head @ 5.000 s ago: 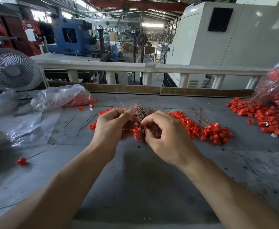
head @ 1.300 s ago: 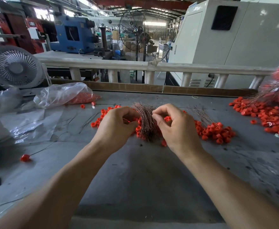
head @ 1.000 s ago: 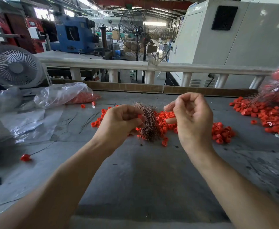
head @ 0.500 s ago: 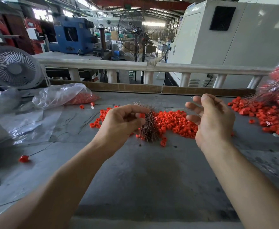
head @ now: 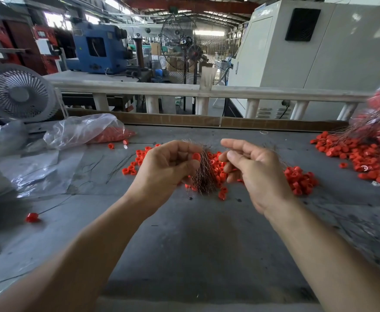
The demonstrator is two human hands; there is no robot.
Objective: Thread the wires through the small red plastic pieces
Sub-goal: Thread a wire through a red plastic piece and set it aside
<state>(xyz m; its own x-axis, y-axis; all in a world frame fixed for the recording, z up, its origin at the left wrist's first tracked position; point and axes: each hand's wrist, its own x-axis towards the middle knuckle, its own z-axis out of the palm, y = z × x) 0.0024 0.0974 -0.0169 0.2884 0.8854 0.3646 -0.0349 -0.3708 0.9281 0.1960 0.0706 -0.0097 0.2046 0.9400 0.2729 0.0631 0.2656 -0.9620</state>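
My left hand (head: 164,170) grips a bundle of thin brown wires (head: 203,179) above the grey table (head: 184,248) and pinches one small red plastic piece (head: 196,156) between thumb and fingertip. My right hand (head: 258,174) hovers just right of the bundle. Its fingers are loosely spread and point towards the red piece, and I see nothing held in them. Loose red pieces (head: 299,179) lie on the table under and behind both hands.
A heap of red pieces with wires in them (head: 364,158) spills from a bag at the right edge. A clear plastic bag of red pieces (head: 83,131) and a small fan (head: 17,95) sit at the left. One wired piece (head: 31,217) lies near left.
My right hand left the bundle, swung up and out to the right with its fingers opening, and has now come back leftwards close to the bundle. My left hand kept its hold.
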